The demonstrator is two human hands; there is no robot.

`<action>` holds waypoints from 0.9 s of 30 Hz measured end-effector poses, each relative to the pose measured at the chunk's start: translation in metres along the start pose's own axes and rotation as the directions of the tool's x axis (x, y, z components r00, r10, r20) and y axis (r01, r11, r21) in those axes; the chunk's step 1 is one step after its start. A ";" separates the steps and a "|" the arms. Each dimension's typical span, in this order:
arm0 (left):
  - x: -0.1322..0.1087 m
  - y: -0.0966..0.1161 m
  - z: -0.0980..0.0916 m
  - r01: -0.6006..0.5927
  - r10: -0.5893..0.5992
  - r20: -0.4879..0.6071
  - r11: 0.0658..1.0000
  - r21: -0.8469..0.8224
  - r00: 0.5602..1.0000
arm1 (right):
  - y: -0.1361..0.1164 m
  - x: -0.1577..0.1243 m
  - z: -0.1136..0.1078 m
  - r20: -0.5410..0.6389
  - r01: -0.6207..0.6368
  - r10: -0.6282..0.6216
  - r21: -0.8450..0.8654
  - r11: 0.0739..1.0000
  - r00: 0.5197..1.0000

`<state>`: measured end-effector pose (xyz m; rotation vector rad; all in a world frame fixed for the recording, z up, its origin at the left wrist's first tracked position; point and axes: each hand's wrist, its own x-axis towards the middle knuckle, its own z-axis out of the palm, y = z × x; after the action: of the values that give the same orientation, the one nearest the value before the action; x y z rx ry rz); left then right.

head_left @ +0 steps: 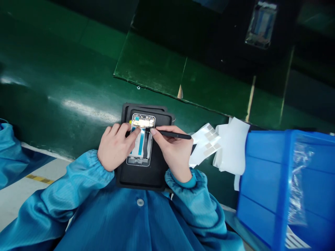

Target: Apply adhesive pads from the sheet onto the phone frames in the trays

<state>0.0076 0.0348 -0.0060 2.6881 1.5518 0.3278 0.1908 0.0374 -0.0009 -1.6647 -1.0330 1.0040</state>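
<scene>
An opened smartphone [146, 145] lies on a black tray [159, 170], its circuit board, a blue-striped battery area and a black flex cable exposed. My left hand [115, 146] grips the phone at its left edge, the thumb reaching across just below the board. Between the fingers of my right hand [176, 148] is a black pen-shaped tool [176, 135], with its thin end at the phone just under the board. The exact tip of the tool is hidden by the fingertips. Another black tray edge [143, 105] shows underneath.
White sheets with grey labels [208, 141] and a white paper stack [232, 146] lie to the right. Beyond them stands a blue bin [264, 174] with clear plastic inside. Another phone frame [261, 24] rests at the far right. A person's blue sleeve [9, 153] shows at left.
</scene>
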 end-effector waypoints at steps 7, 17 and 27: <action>-0.004 -0.007 0.003 -0.089 0.089 -0.049 0.996 -0.001 0.995 | 0.006 -0.005 -0.007 0.008 -0.013 0.013 0.026 1.000 1.000; -0.013 -0.003 0.009 -0.017 0.019 -0.116 1.000 0.016 0.993 | 0.008 -0.009 -0.012 -0.017 0.046 -0.045 0.043 0.998 0.999; -0.017 0.005 0.013 0.475 -0.463 0.109 0.852 -0.220 0.880 | 0.012 -0.030 -0.040 -0.049 0.039 -0.036 0.061 0.997 0.998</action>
<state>0.0063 0.0186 -0.0210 2.0329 1.9369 0.3912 0.2205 -0.0038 0.0031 -1.6060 -0.9886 0.9583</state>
